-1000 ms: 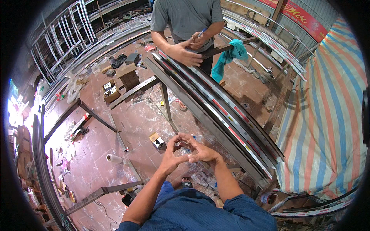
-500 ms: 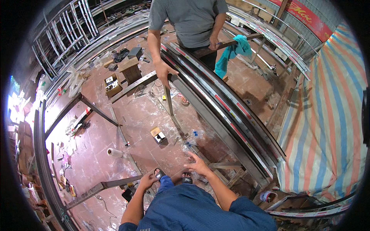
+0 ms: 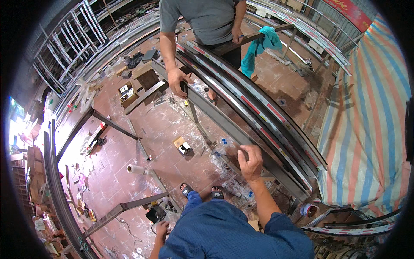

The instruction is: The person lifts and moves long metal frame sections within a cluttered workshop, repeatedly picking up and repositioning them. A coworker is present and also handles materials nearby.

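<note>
Right hand now raised, empty, loosely curled, steel bar within reach; left hand dropped lower, grip unclear.

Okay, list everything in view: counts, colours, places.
Co-worker: one, gray shirt, top centre
Metal profiles: several, dark and silver, centre right
Steel beam: one, gray, beside profiles
Cloth: one, teal, upper right
Tarp: one, blue-orange-white, right side
Banner: one, red, upper right
Bucket: one, mostly white, lower right
Film roll: one, white, floor
Open cardboard boxes: at least two, brown, floor
Ladder-like frame: one, silver, upper left
Scraps: uncountable, mixed, floor
Left grip: one, bare, bottom left-centre
Right grip: one, bare, near steel beam
</note>
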{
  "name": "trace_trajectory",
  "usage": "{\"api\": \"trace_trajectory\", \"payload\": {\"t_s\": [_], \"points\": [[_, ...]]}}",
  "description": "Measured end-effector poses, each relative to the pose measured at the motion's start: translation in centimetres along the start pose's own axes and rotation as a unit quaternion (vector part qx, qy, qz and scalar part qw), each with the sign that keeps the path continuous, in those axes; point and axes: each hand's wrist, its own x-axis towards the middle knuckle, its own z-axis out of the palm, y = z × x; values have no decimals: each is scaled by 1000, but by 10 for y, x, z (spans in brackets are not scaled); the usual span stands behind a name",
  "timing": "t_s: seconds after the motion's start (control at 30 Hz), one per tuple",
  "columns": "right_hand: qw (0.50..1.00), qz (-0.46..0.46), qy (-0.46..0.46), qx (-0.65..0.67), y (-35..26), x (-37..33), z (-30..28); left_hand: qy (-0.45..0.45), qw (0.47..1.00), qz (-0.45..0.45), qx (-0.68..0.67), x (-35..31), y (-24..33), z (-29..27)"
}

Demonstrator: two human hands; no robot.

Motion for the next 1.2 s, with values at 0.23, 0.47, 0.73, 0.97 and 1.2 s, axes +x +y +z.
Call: {"api": "trace_trajectory", "payload": {"t_s": [0.23,0.47,0.73,0.97,1.2], "points": [[997,0,20,-74,0,14,-11,-70,980,181,-34,26,91,55],[977,32,35,-210,30,9,-37,-74,985,158,3,9,112,53],[953,50,14,-297,79,10,-54,-36,999,10,32,7,40,25],[936,107,-90,-323,89,25,-55,-29,999,34,-6,-1,45,36],[936,119,-97,-317,74,23,-61,-60,995,66,-39,-11,76,57]]}}
